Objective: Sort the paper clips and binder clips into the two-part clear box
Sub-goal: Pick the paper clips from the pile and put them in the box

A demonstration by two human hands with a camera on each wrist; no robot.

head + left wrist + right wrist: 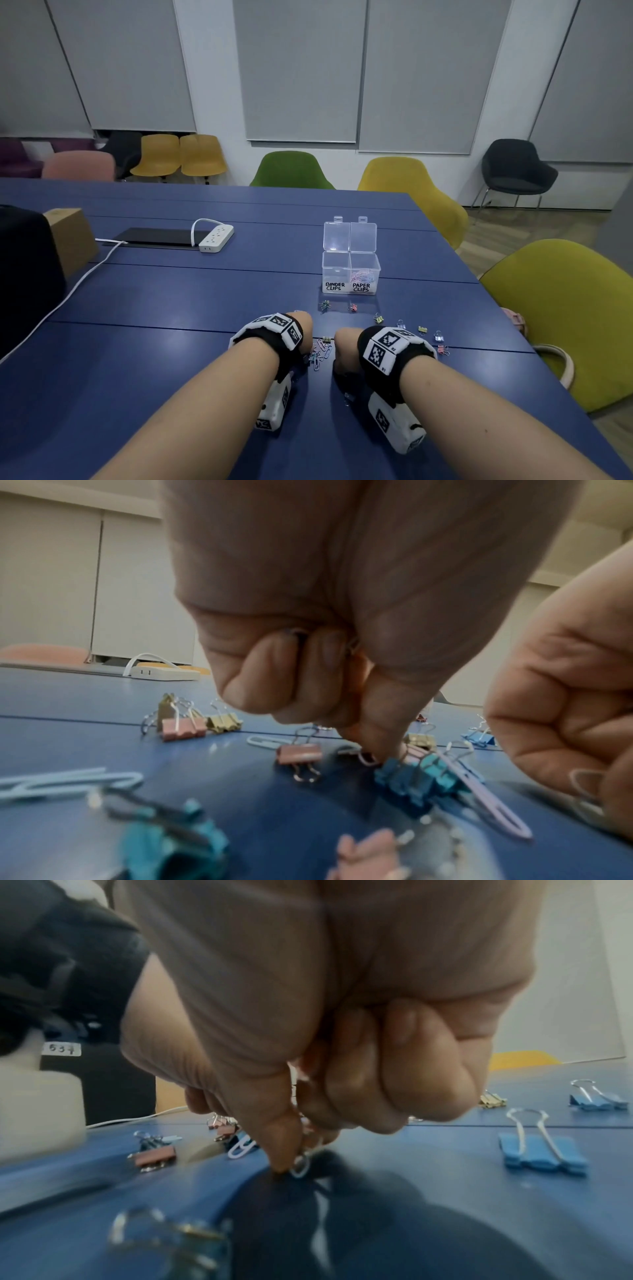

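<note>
- Mixed pickup: the paper clips and binder clips lie tangled together on the desk between the two hands. A pinch aimed at one wire clip could drag a neighbouring binder clip with it, and the pair could end up in the wrong compartment.
- Slip: thin wire lying flat on a smooth desk offers little edge. A fingertip could push the clip along instead of lifting it.
- Spill: both fists appear already loaded. Reaching for more could let held clips fall out.
- Wrong half: the clear box stands open, well beyond the hands. Its right part, labelled PAPER CLIPS, holds clips; its left part, labelled BINDER CLIPS, looks empty. A careless drop near the divider could cross over.
- Left hand: lowered over the pile, fingers curled into the palm, where a little wire shows. Thumb and forefinger tip reach down and touch a paper clip beside the blue binder clips.
- Right hand: palm down, fingers curled round wire clips. Thumb and forefinger tips are together on a white paper clip at the desk surface.
</note>
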